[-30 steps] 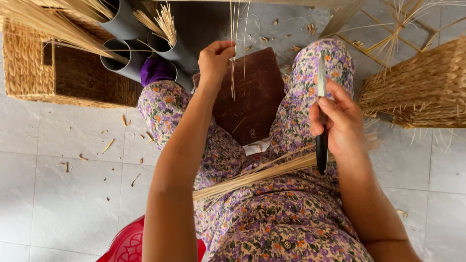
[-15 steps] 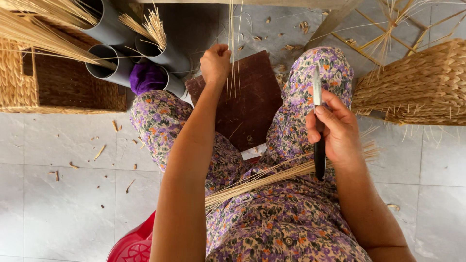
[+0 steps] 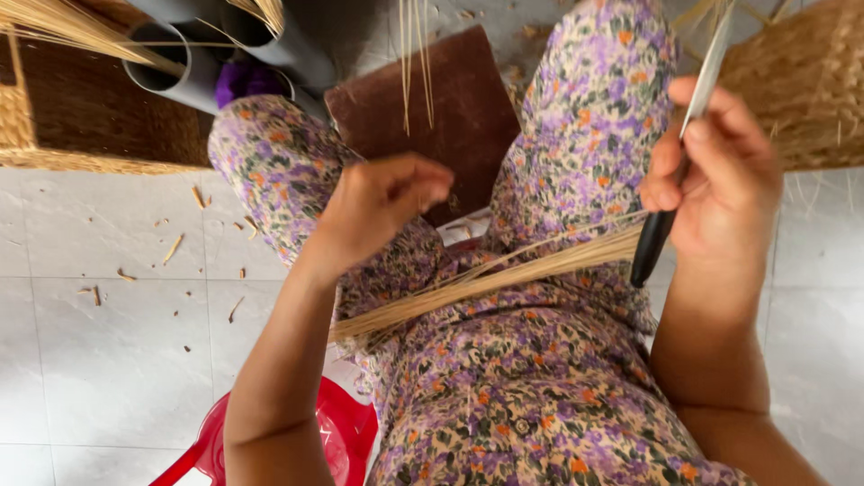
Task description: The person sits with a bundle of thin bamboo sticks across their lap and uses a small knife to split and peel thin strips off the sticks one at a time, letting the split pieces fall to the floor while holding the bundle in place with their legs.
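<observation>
right hand (image 3: pixel 720 180) fist-clamps knife (image 3: pixel 684 148), blade up, clear of lap. left hand (image 3: pixel 382 202) curled, pinching thin straws (image 3: pixel 504 270); bundle rests across lap.

Dry straw (image 3: pixel 486 279), glossy black-handled metal knife (image 3: pixel 684 144)

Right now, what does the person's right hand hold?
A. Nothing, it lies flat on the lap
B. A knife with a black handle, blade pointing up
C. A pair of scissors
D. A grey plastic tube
B: the right hand is closed around a knife whose black handle sticks out below the fist, and whose pale blade rises above the fingers.
</observation>
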{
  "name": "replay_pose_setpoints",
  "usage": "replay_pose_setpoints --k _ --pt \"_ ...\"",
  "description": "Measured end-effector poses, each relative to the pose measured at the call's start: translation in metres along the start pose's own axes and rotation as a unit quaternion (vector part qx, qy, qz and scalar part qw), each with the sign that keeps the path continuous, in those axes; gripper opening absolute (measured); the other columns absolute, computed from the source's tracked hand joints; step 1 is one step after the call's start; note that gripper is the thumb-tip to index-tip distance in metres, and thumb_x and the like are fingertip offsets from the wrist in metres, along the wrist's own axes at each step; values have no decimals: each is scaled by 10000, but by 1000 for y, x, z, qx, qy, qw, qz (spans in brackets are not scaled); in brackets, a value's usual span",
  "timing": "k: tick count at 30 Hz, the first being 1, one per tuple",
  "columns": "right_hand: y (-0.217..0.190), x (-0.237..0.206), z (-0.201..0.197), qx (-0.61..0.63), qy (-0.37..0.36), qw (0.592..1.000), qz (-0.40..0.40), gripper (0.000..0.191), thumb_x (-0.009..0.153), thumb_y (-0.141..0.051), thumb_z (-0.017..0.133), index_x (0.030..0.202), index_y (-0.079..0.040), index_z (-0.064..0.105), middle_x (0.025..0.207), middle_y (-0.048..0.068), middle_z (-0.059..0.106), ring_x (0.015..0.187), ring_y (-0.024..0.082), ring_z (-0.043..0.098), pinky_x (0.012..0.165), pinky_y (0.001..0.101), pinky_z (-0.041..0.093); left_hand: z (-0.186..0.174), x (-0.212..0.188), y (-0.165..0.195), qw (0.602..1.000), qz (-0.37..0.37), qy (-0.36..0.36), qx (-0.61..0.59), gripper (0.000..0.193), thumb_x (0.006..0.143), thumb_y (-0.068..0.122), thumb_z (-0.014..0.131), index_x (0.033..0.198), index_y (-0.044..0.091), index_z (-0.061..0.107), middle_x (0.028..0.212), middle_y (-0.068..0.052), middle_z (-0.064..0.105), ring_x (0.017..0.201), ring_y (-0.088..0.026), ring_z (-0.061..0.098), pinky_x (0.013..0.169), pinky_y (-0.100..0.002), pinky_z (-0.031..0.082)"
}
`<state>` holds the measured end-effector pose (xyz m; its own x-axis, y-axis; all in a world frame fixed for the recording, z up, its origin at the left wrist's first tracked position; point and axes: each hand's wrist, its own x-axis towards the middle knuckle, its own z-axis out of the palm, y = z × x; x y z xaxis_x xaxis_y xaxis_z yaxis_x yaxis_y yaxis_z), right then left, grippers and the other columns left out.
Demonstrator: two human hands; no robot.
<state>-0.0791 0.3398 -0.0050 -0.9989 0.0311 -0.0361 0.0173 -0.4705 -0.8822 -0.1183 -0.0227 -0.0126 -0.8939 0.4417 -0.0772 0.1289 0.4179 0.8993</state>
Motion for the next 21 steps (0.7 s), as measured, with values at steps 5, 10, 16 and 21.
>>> replay_pose_setpoints --k 5,10,16,21 --pt "-20 -8 6 -22 2 999 -41 247 1180 -88 576 1383 50 591 802 131 637 492 161 506 495 303 454 40 -62 18 999 2 -15 -39 219 934 149 742 1121 35 742 987 -83 781 869 -132 759 713 -288 597" --pt "-23 -10 6 -44 16 997 -61 181 1211 -90 584 1315 58 586 801 143 629 479 161 476 482 303 425 70 -71 8 999 8 -10 -52 199 933 141 764 1099 34 740 974 -88 760 879 -150 761 755 -296 597" --pt "-20 -13 -8 -27 39 998 -49 162 1207 -89 593 1301 43 595 799 140 627 479 164 474 473 300 417 88 -53 5 1000 -9 11 -22 200 897 123 776 1072 32 747 931 -96 750 793 -154 737 689 -289 580" --pt "-23 -20 -21 -35 59 995 -76 173 1212 -102 606 1308 43 595 796 141 619 488 166 475 480 307 418 96 -39 16 999 -12 10 33 120 904 136 777 991 56 757 904 -76 760 775 -162 754 678 -287 586"
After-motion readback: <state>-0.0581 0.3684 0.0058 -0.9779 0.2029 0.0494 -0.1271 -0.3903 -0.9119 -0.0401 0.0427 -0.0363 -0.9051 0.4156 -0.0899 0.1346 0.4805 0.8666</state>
